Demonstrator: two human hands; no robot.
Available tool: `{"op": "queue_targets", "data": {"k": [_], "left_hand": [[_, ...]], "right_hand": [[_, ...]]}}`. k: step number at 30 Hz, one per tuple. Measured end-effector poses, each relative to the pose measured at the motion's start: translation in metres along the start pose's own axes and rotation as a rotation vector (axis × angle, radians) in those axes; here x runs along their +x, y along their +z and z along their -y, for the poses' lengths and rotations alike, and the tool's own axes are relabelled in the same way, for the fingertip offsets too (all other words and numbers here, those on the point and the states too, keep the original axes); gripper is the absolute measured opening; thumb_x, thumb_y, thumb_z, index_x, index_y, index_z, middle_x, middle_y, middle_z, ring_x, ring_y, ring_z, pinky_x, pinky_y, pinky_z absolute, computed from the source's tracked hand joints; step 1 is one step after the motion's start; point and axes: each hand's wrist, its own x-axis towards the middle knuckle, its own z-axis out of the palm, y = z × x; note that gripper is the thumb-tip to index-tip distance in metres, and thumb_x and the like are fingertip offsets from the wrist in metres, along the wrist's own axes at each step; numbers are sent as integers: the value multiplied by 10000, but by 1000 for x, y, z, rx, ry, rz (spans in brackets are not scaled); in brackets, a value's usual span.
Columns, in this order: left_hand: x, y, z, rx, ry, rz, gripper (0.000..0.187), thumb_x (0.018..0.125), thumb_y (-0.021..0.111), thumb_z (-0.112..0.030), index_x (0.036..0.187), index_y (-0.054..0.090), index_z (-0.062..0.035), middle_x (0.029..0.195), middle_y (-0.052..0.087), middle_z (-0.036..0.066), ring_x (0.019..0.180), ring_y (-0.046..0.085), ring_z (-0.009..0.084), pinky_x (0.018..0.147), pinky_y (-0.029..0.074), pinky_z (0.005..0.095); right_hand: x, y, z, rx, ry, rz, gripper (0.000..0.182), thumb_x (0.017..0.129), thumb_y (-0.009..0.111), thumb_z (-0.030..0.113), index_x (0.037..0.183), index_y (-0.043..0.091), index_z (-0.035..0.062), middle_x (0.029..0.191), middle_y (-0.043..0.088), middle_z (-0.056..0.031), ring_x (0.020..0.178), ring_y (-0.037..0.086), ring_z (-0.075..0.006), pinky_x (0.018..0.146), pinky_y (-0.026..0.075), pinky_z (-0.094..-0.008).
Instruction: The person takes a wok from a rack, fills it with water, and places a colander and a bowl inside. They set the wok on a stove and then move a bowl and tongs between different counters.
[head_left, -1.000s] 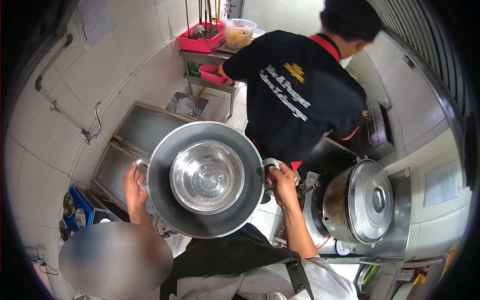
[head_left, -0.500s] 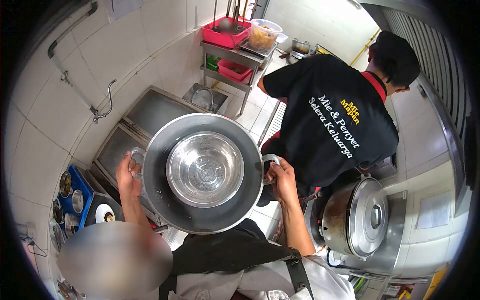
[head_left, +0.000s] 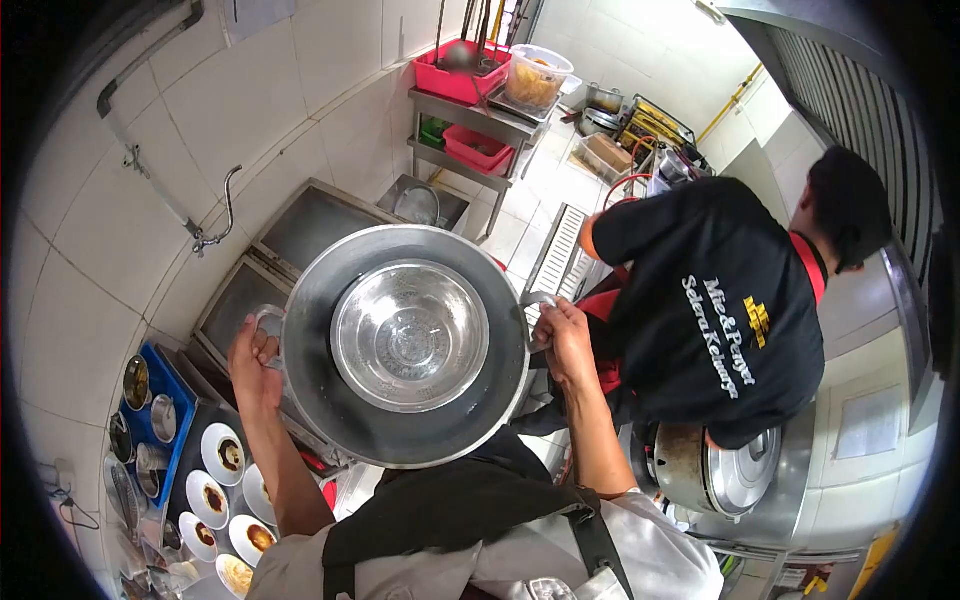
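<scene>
I carry a large grey metal pot (head_left: 330,400) in front of my chest, held level by its two side handles. My left hand (head_left: 252,362) grips the left handle and my right hand (head_left: 566,338) grips the right handle. Inside the pot rests a shiny steel bowl (head_left: 410,335), upright and empty. My dark apron shows below the pot.
A person in a black shirt (head_left: 730,310) bends over a lidded steel pot (head_left: 725,470) at the right. A steel double sink (head_left: 290,245) with a wall tap lies left. Small plates with sauce (head_left: 222,455) sit lower left. A shelf with red bins (head_left: 465,75) stands ahead.
The person in black has moved from directly ahead to the right, opening the floor in front. My view shifted, showing more plates at lower left. Both hands kept their grip.
</scene>
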Motion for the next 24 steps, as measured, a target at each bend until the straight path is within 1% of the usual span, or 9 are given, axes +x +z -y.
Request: {"op": "queue_targets", "data": {"k": [5, 10, 12, 13, 16, 17, 20, 21, 24], "left_hand": [[0, 10, -4, -90, 11, -26, 216, 922, 633, -185, 787, 492, -93, 625, 319, -62, 558, 281, 48, 514, 248, 219], [-3, 52, -10, -62, 67, -98, 235, 939, 612, -169, 775, 466, -86, 625, 320, -59, 561, 281, 55, 520, 245, 222], [-4, 71, -4, -83, 145, -148, 198, 947, 599, -158, 813, 486, -66, 619, 319, -53, 548, 283, 56, 515, 255, 215], [-2, 81, -2, -94, 189, -171, 181, 951, 593, -152, 832, 496, -56, 616, 318, -51, 542, 285, 56, 513, 261, 211], [11, 83, 3, -211, 166, -64, 150, 961, 577, -141, 888, 495, -38, 598, 307, -42, 517, 290, 58, 503, 286, 198], [19, 75, 7, -224, 118, -53, 139, 969, 563, -139, 917, 484, -37, 584, 295, -38, 500, 295, 61, 495, 310, 193], [28, 87, 15, -154, 148, -121, 150, 970, 563, -146, 941, 485, -22, 578, 292, -38, 506, 298, 61, 490, 304, 191], [29, 89, 15, -127, 131, -100, 171, 969, 566, -158, 967, 498, -1, 577, 285, -40, 508, 301, 63, 531, 336, 193], [31, 96, 17, -121, 128, -92, 190, 967, 571, -165, 989, 500, 10, 582, 285, -39, 516, 310, 66, 592, 374, 200]], "right_hand": [[44, 10, 12, 10, -22, 31, 127, 946, 536, 101, 866, 549, 2, 604, 361, 44, 520, 344, -65, 485, 325, -233], [104, 12, 24, 72, -48, 172, 141, 943, 521, 96, 951, 580, -31, 609, 416, 41, 509, 369, -64, 489, 338, -230], [127, 14, 31, 109, -42, 210, 161, 942, 521, 94, 987, 584, -47, 611, 425, 38, 507, 367, -63, 491, 340, -229], [139, 15, 34, 145, -50, 220, 207, 939, 522, 84, 1060, 583, -72, 622, 451, 30, 507, 376, -63, 487, 340, -227], [166, 21, 43, 127, -35, 205, 239, 937, 521, 76, 1107, 575, -83, 636, 478, 20, 512, 399, -66, 477, 338, -227], [176, 23, 41, 128, -46, 191, 254, 933, 535, 92, 1115, 581, -79, 631, 494, 12, 508, 418, -67, 468, 334, -227], [198, 29, 45, 140, -32, 178, 243, 924, 551, 104, 1088, 599, -68, 619, 504, 10, 497, 427, -66, 461, 330, -224], [206, 31, 40, 137, -47, 161, 237, 915, 558, 105, 1074, 614, -61, 609, 508, 13, 489, 431, -63, 454, 324, -221], [225, 37, 42, 75, -25, 142, 232, 911, 554, 98, 1077, 620, -49, 610, 513, 17, 492, 437, -62, 455, 328, -223]]}}
